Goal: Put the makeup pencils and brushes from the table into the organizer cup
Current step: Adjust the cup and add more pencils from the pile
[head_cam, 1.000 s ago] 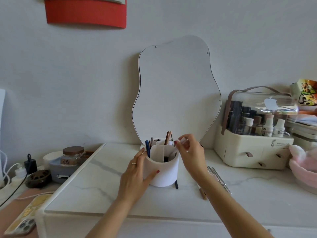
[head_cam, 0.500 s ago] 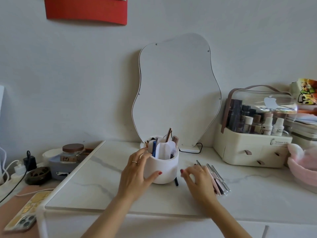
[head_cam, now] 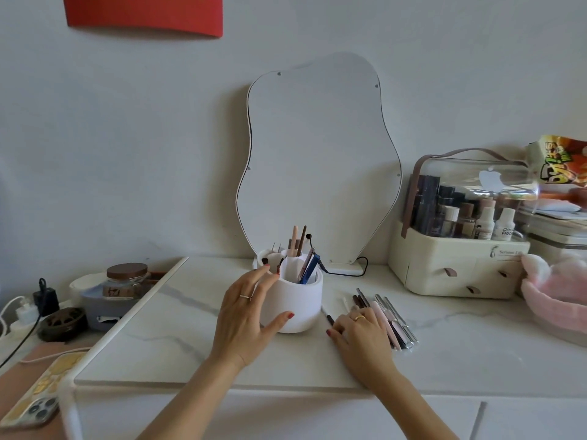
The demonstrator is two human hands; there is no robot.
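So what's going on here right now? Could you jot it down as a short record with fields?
setting: white marble-look table against a wall, mirror behind
organizer cup: white, upright, already holds several pencils and brushes
left hand: rests against the cup's side, steadying it
right hand: flat on the table, fingers on the loose pile
pencils and brushes on the table: lying right of the cup
task state: unfinished

The right hand covers the near ends of the loose pencils and brushes, the organizer cup hides its contents' lower ends, and the phone is cut off at the left edge.
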